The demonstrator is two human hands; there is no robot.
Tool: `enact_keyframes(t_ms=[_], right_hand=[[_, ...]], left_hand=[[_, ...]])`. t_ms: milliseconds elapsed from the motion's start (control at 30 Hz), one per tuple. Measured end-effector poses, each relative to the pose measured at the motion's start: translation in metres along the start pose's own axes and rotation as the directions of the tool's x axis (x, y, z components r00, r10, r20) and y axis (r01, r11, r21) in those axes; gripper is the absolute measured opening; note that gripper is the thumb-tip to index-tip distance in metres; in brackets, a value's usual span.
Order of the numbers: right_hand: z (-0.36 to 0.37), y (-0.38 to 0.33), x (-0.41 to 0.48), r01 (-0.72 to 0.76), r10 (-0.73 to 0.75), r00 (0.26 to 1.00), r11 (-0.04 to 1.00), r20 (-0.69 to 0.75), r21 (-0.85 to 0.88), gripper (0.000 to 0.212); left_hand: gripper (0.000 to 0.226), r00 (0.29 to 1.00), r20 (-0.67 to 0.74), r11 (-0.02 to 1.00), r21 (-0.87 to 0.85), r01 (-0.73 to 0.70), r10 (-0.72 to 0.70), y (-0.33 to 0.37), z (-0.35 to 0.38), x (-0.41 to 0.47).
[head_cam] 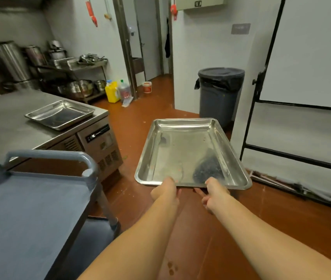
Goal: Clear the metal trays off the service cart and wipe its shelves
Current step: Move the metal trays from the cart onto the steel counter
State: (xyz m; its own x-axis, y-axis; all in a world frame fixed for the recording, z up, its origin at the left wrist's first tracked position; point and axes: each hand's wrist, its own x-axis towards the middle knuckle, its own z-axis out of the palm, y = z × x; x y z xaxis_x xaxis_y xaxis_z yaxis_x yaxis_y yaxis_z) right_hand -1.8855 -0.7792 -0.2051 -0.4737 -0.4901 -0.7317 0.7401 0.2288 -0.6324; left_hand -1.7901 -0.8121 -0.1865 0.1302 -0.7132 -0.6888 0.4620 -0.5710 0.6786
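A rectangular metal tray [188,150] hangs in the air above the brown floor, held by its near rim. My left hand [165,191] grips that rim on the left, thumb on top. My right hand [216,194] grips it on the right. The tray's bottom shows smears and a dark reflection. A second metal tray [59,114] lies flat on the steel counter [9,126] at the left. The grey service cart [29,209] stands at the lower left with its top shelf bare; its handle [49,155] rises at the far end.
A lidded grey bin [220,93] with a black liner stands ahead by the wall. A black-framed whiteboard [302,87] fills the right side. Pots and bowls sit on a rack [75,77] at the back left, with a yellow jug [112,91] and bottle on the floor.
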Motion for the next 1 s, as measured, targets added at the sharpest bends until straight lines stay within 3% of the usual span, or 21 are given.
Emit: enact_keyframes(t_ms=[300, 533, 667, 767, 1000], right_hand=[[0.122, -0.044, 0.075, -0.021, 0.037, 0.994, 0.988, 0.102, -0.156, 0.021], [0.254, -0.049, 0.125, 0.012, 0.031, 0.987, 0.966, 0.160, -0.259, 0.041], [0.322, -0.053, 0.138, 0.010, 0.045, 0.984, 0.954, 0.175, -0.299, 0.035], [0.367, -0.052, 0.149, 0.015, 0.057, 0.976, 0.946, 0.209, -0.324, 0.029], [0.464, -0.047, 0.177, 0.040, 0.096, 0.945, 0.915, 0.314, -0.401, 0.033]], left_hand=[[0.028, 0.980, -0.189, 0.991, -0.105, -0.080, 0.059, 0.073, 0.056, 0.086], [0.028, 0.979, -0.196, 0.972, -0.215, -0.099, 0.056, 0.158, 0.074, 0.189], [0.030, 0.974, -0.220, 0.953, -0.281, -0.113, 0.050, 0.210, 0.082, 0.232], [0.020, 0.965, -0.257, 0.945, -0.300, -0.129, 0.051, 0.242, 0.082, 0.257], [0.014, 0.935, -0.351, 0.903, -0.383, -0.194, 0.052, 0.304, 0.083, 0.317]])
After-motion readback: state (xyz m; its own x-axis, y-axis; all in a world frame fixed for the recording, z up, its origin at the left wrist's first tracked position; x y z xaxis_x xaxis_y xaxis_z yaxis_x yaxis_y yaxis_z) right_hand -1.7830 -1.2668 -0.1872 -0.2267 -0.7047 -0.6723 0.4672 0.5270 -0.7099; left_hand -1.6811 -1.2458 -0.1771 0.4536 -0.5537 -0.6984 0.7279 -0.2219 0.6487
